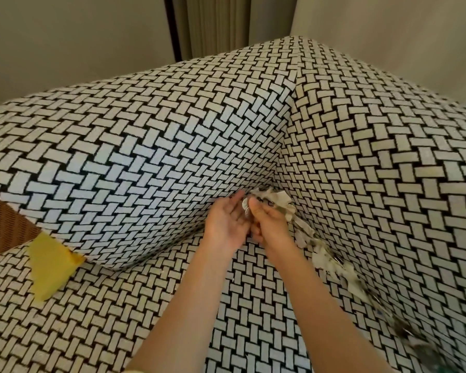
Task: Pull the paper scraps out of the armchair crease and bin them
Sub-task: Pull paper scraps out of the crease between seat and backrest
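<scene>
Beige wall and curtain (215, 22) behind; woven-pattern armchair (145, 135) fills the view. Paper scraps (281, 198) line the crease (307, 247) along the seat's right edge, bunched at the back corner. Right hand (269, 224) pinches the bunch; left hand (225, 224) lies palm-up beside it, fingers relaxed, likely to catch. Seat front leaves room to withdraw. No bin in view.

Both hands meet in the inner corner of the patterned armchair (388, 157). The right hand (269, 222) pinches paper scraps (280, 200). The left hand (226, 224) lies palm up with relaxed fingers, touching the right. More scraps trail rightward from the right hand, where seat meets armrest. A yellow piece (51, 265) lies well left of the left hand, below a matching cushion (145, 157).
</scene>
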Demonstrator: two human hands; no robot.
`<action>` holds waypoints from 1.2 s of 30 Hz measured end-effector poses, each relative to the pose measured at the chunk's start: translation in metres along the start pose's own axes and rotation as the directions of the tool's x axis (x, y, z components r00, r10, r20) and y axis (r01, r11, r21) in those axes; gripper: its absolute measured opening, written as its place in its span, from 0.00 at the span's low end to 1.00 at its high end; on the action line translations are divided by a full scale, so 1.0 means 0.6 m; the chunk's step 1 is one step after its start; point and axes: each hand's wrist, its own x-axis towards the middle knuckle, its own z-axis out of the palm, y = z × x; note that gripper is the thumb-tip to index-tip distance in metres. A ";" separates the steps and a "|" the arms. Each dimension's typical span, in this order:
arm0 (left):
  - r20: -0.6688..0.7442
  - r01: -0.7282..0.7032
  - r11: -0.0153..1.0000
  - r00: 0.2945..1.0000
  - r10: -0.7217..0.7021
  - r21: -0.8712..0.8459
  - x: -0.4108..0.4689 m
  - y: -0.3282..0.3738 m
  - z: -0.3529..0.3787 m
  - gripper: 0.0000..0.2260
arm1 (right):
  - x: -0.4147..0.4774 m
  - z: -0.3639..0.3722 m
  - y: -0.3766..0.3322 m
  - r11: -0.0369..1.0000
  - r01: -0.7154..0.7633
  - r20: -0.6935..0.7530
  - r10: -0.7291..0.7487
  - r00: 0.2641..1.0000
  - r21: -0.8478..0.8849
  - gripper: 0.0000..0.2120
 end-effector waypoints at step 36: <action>-0.031 -0.041 0.798 0.997 0.074 0.602 0.039 -0.026 0.030 0.07 | 0.029 -0.078 -0.012 0.072 -0.042 -0.068 -0.406 0.911 -0.996 0.13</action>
